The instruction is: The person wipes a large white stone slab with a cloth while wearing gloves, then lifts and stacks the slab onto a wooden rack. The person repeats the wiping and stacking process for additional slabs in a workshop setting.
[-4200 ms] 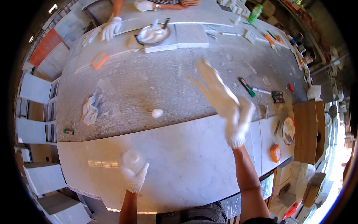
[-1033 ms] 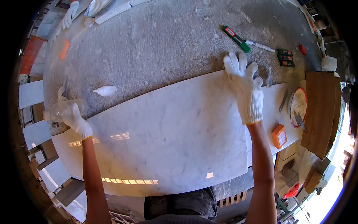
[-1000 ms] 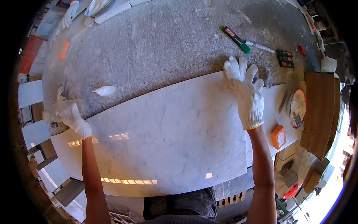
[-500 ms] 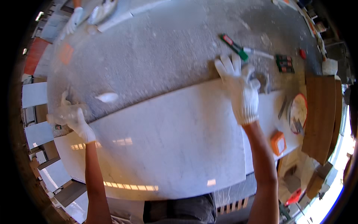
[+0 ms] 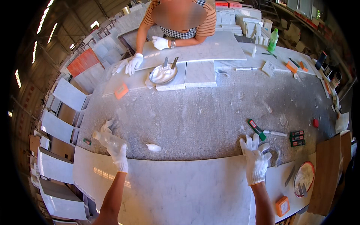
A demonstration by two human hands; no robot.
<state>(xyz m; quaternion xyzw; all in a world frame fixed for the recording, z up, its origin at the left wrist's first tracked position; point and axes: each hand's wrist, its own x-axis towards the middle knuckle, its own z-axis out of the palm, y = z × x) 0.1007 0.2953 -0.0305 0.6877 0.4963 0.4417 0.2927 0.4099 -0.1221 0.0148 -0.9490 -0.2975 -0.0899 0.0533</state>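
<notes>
My left hand (image 5: 119, 157), in a white glove, is closed around a clear plastic bottle (image 5: 106, 138) above the far left corner of a large white marble slab (image 5: 180, 191). My right hand (image 5: 257, 160), also gloved, rests with fingers spread on the slab's far edge, near its right end. A small white lump (image 5: 153, 147) lies on the grey workbench (image 5: 202, 112) just beyond the slab, between my hands. A green and red knife (image 5: 256, 129) lies just past my right hand.
Across the bench, a person in a striped shirt rests gloved hands (image 5: 134, 63) on another marble slab (image 5: 202, 52). A metal bowl of white paste (image 5: 162, 74), an orange block (image 5: 121, 91), a green bottle (image 5: 273, 39) and a round dish (image 5: 304, 178) are about.
The view has tilted up, bringing the person across the bench into sight. My right hand stays on the slab's far edge; my left hand still holds the bottle at the far left corner.
</notes>
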